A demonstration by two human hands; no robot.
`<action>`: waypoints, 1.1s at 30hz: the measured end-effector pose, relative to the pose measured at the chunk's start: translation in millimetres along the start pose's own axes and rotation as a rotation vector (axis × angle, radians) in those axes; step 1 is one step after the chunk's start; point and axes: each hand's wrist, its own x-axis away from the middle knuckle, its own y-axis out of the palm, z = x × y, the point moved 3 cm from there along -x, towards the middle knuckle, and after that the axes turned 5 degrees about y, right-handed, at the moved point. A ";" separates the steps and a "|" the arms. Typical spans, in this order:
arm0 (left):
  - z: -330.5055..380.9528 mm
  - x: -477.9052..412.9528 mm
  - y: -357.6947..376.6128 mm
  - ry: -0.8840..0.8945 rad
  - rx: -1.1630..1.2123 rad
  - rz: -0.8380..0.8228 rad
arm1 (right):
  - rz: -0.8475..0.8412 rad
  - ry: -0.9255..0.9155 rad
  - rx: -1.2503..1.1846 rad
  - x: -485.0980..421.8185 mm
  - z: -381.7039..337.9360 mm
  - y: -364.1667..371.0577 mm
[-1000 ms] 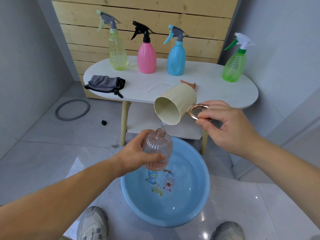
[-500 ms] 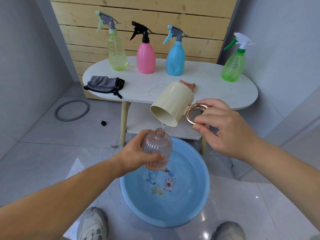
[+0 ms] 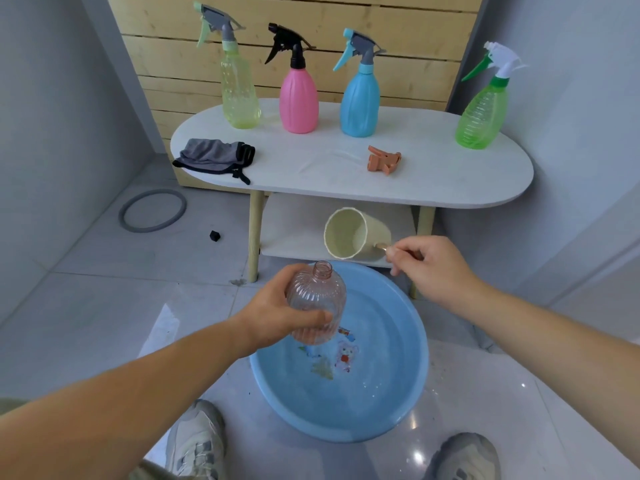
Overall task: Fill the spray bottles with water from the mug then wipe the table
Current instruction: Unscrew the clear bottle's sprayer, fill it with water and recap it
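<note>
Mug [image 3: 356, 233] tipped in right hand [image 3: 429, 268], bottle [image 3: 317, 303] in left hand [image 3: 277, 313]

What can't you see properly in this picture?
Head view only:
- Mug handle: mostly hidden in the right hand.
- Open bottle: its near side is covered by the left hand; water level unclear.
- Shoes: cut off by the bottom edge.
- Small black bit on the floor: too tiny to tell.

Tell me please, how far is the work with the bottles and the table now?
Looks done: four capped spray bottles stand on the table. Their fill levels are hard to judge. In hand: the left hand holds the uncapped pink bottle over the blue basin; the right hand holds the tipped mug beside it, with no stream visible. Left: screwing on the orange spray head, then wiping with the grey cloth.
</note>
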 end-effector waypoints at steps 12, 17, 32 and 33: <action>-40.2 -6.2 12.3 -0.065 -0.090 -0.039 | -0.228 0.241 0.196 -51.6 145.2 81.1; -53.3 -12.6 16.8 -0.097 -0.089 -0.058 | -0.297 0.219 0.238 -64.7 178.7 100.8; -85.7 -56.4 41.5 -0.084 -0.040 -0.048 | -0.379 0.098 0.426 -90.1 225.7 131.6; -88.3 -57.8 39.8 -0.085 -0.045 -0.046 | -0.380 0.083 0.438 -90.7 228.8 134.4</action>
